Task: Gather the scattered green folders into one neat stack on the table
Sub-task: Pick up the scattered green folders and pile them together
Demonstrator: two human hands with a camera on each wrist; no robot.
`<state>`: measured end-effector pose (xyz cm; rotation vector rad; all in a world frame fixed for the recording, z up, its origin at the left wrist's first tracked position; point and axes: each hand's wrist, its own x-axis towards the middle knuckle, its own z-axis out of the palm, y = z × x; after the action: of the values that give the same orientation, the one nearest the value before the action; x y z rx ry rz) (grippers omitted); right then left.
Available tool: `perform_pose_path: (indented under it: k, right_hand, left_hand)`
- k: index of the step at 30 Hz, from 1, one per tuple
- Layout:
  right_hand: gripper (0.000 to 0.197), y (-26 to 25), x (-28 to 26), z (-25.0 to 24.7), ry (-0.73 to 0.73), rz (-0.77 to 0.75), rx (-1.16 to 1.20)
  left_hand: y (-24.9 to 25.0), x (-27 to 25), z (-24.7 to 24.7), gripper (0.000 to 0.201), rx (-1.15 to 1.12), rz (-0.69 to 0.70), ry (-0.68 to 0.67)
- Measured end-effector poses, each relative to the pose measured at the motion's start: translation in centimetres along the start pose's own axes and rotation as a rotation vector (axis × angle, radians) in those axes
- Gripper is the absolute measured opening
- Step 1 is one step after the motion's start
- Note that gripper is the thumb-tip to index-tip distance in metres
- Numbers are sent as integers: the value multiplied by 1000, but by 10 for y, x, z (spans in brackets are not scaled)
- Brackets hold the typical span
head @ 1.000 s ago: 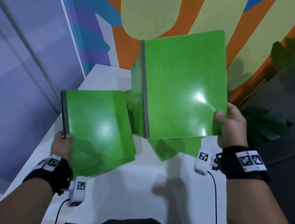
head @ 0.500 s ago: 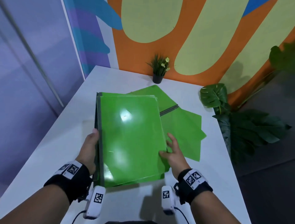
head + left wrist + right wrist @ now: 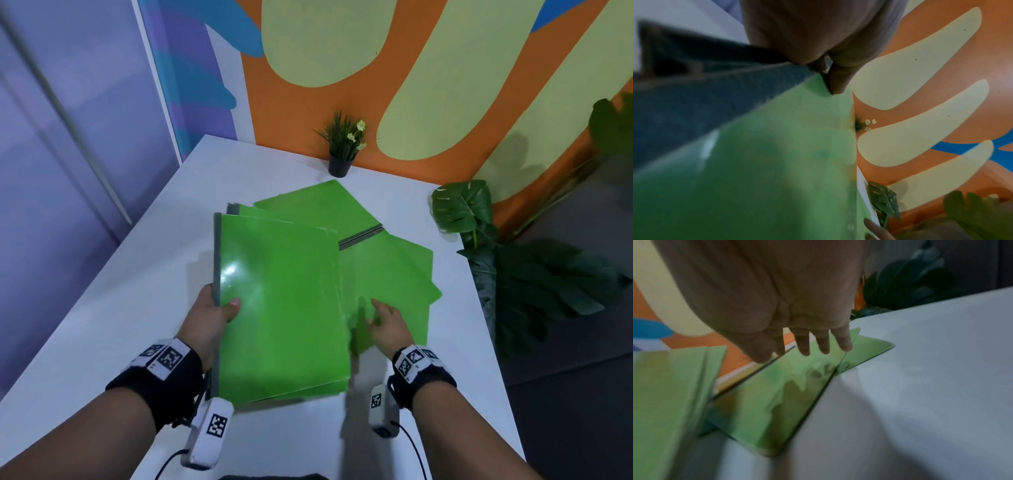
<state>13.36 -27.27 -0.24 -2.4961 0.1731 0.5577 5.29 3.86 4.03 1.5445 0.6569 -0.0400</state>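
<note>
My left hand [image 3: 215,313] grips the grey spine edge of a small stack of green folders [image 3: 281,308], thumb on the top cover; the left wrist view shows the thumb [image 3: 836,81] pressed on the green cover [image 3: 756,178]. The stack is tilted above the white table [image 3: 137,291]. Two more green folders lie fanned out beneath and to the right: one [image 3: 318,202] toward the back, one [image 3: 394,274] on the right. My right hand [image 3: 383,318] hovers with spread, straight fingers [image 3: 824,344] just over the right folder [image 3: 777,394], holding nothing.
A small potted plant [image 3: 342,147] stands at the table's back edge against the orange and yellow wall. Large leafy plants [image 3: 513,267] crowd the table's right edge. A purple glass wall runs along the left.
The folder from my right hand has joined the left-hand stack. My right hand let go and moved right, over the folders lying on the table.
</note>
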Motion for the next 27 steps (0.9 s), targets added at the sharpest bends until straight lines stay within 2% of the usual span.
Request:
perform_pose_path:
  k: [2,4,10,14,16,19,20,21,22,23,25,27]
  right_hand:
    - [65,12,15,7,-36,80,-220]
    - [66,18,23,13,-85,124,-344]
    - [64,12,14,23,-184,15,-404]
    - [65,5,-18,37,-223,-136,-479]
    - [62,6,-34,40,-258,-193,-502]
    - [41,-2,-55,40,-322,-145,-518]
    - [53,-7,-60,39,-301,-114,-467]
    - [78,-11,-64,38,-253,-97,-361]
    - [94,-12,-65,37,-203,-47,-189]
    - [89,-14,-67,34,-158,-12,-7]
    - [57,-14,-68,31,-156,96,361]
    - [65,-5,-65,30,-213,205,692]
  left_hand:
    - [-2,1,-15,36,-10,-9,58]
    - [-8,4,-35,33,-36,-17,105]
    - [-55,37,-98,40,-83,-117,153]
    - [-38,20,-93,34,-94,-142,114]
    - [-46,24,-92,42,-79,-154,89]
    - [-33,11,-74,57,-62,-167,25]
    - [-31,8,-68,60,-53,-167,21]
    - [-31,5,-61,61,-53,-170,8]
    - [-32,3,-54,64,-55,-170,-10]
    - [-32,0,-47,70,-57,-180,-46]
    - [-30,-4,-33,80,-65,-214,-132]
    - [-24,-12,-16,74,-30,-221,-221]
